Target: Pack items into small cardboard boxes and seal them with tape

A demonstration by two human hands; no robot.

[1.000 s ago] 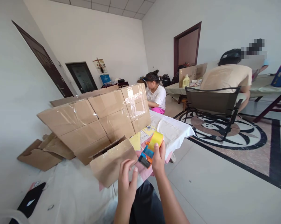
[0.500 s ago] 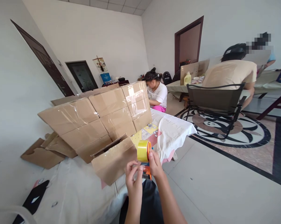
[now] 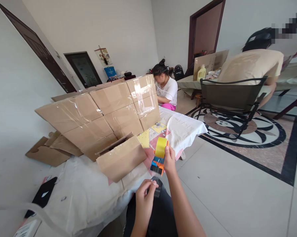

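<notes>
My right hand [image 3: 170, 159] grips a tape dispenser [image 3: 160, 148] with a yellow roll and an orange and blue body, held above my lap. Below it, my left hand [image 3: 144, 195] pinches the end of a clear strip of tape [image 3: 157, 191] between thumb and fingers. The strip hangs between my left hand and the dispenser's lower end; whether it is still joined there, I cannot tell. Just beyond both hands, a cardboard box [image 3: 123, 159] rests on the cloth-covered table, a dark gap along its top.
Taped cardboard boxes [image 3: 109, 108] are stacked behind the single box. Folded cardboard [image 3: 48, 151] lies at left near a black flat object [image 3: 43, 196]. One person [image 3: 166, 89] sits past the stack; another [image 3: 249, 67] sits in a folding chair [image 3: 233, 95] at right.
My right hand has raised the dispenser away from my left hand and tilted it. My left hand has moved slightly lower, and clear tape now shows between them. The view has shifted a little.
</notes>
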